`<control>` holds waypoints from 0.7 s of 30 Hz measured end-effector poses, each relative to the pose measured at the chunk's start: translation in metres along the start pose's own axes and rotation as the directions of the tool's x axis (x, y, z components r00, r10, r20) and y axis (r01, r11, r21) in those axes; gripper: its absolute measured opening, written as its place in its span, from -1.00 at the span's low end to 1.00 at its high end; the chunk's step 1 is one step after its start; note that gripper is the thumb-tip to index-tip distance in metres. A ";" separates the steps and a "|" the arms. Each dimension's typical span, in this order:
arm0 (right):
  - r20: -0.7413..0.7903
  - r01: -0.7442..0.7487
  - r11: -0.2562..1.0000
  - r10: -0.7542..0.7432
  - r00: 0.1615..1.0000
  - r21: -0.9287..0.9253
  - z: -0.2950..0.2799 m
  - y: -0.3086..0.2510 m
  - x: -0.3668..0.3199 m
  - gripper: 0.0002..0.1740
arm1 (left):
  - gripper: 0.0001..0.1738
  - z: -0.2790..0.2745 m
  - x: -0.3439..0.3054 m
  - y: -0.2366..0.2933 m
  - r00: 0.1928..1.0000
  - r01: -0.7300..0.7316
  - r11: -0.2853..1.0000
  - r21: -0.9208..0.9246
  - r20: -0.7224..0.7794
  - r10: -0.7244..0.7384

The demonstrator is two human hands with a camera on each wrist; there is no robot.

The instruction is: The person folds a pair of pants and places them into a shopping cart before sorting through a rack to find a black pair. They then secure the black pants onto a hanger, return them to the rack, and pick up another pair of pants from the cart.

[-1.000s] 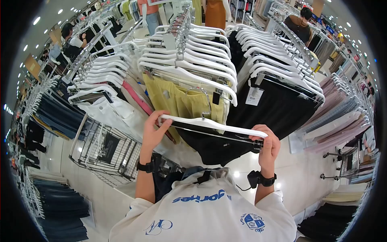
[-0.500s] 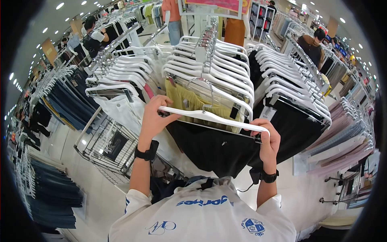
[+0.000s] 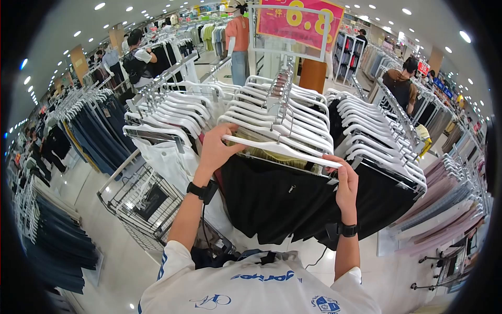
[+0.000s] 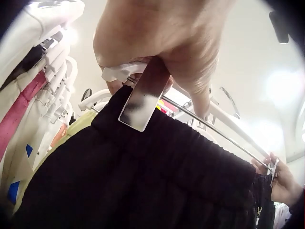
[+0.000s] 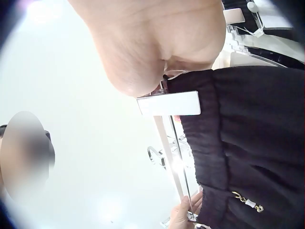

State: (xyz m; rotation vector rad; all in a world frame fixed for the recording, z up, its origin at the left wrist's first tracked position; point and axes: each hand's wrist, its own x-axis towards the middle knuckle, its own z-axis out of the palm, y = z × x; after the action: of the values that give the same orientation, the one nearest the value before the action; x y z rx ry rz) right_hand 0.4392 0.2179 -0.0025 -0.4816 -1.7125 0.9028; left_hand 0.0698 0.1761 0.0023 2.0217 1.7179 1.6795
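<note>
I hold a white hanger [image 3: 282,150] by both ends, with a black garment [image 3: 277,201] clipped under it. My left hand [image 3: 220,147] grips the hanger's left end, and my right hand [image 3: 345,179] grips the right end. The hanger is level with the front of a packed row of white hangers [image 3: 285,112] on a rail. In the left wrist view my left hand [image 4: 162,43] closes over the metal clip [image 4: 143,98] on the black garment [image 4: 143,181]. The right wrist view has my right hand [image 5: 157,43] above the other clip [image 5: 169,103] and the black garment [image 5: 252,143].
A wire basket trolley [image 3: 138,201] stands at my lower left. More rails of white hangers [image 3: 172,107] and dark clothes [image 3: 384,152] flank the middle one. A pink price sign [image 3: 298,21] tops the rack. Several shoppers [image 3: 400,81] stand in the aisles behind.
Both hands have lifted the hanger and black garment up and forward against the row of hangers. The yellow garment behind it is now mostly covered.
</note>
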 end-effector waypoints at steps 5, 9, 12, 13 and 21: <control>0.013 0.024 0.999 -0.024 1.000 -0.023 -0.002 0.000 0.023 -0.49 | -0.63 0.000 0.014 -0.007 1.000 0.025 0.997 -0.070 0.008 -0.025; 0.028 0.013 1.000 -0.014 1.000 0.025 0.001 0.006 0.034 -0.54 | -0.60 -0.001 0.023 -0.017 0.999 0.044 0.999 -0.032 0.010 -0.044; -0.034 0.021 0.998 -0.023 0.999 -0.060 0.006 -0.003 0.032 -0.54 | -0.59 -0.004 0.021 -0.013 0.999 0.038 0.998 -0.053 0.021 -0.037; -0.057 0.010 0.995 -0.016 0.998 -0.095 0.007 -0.005 0.029 -0.54 | -0.59 -0.006 0.022 -0.013 0.999 0.033 0.998 -0.051 0.017 -0.032; -0.078 -0.052 0.994 0.059 0.995 0.097 0.037 -0.023 -0.019 -0.54 | -0.64 -0.012 0.019 -0.020 0.998 0.000 0.995 -0.095 0.069 0.007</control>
State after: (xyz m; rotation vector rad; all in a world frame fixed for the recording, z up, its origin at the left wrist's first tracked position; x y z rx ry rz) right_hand 0.4133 0.1782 -0.0013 -0.4976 -1.5817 0.9875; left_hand 0.0442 0.1900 0.0091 2.0176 1.5826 1.6375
